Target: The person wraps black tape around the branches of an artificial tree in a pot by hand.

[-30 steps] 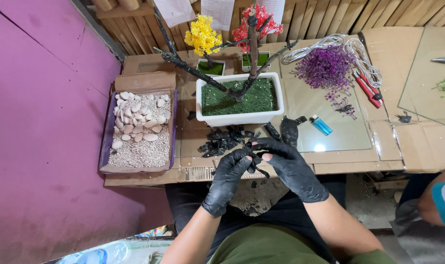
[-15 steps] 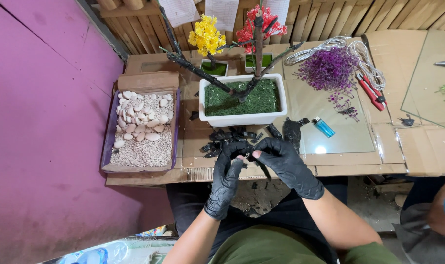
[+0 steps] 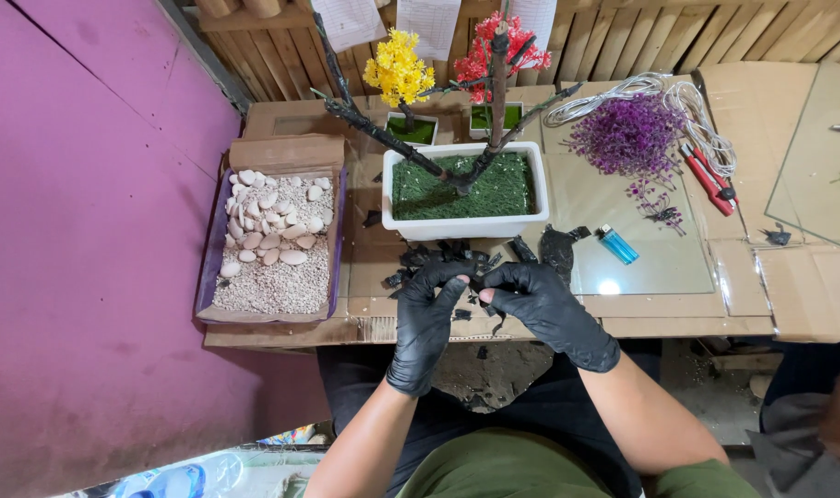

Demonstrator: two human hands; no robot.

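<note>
2 gloved hands [image 3: 480, 309] pinch black scraps [image 3: 447, 258] at table edge [image 3: 678, 325].

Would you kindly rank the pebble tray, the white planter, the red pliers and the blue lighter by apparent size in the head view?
1. Pebble tray, largest.
2. White planter, slightly smaller.
3. Red pliers.
4. Blue lighter, smallest.
All rest on one table, so nearness hardly affects this.

Up and left of the fingers, a cardboard box [image 3: 270, 238] of pebbles and gravel; directly above, a white planter [image 3: 466, 226] with green moss and dark branches; further above, yellow [image 3: 399, 69] and red [image 3: 494, 46] miniature trees; up and right, a blue lighter [image 3: 615, 244], purple sprigs [image 3: 627, 138], red pliers [image 3: 708, 175], coiled white wire [image 3: 692, 115].
</note>
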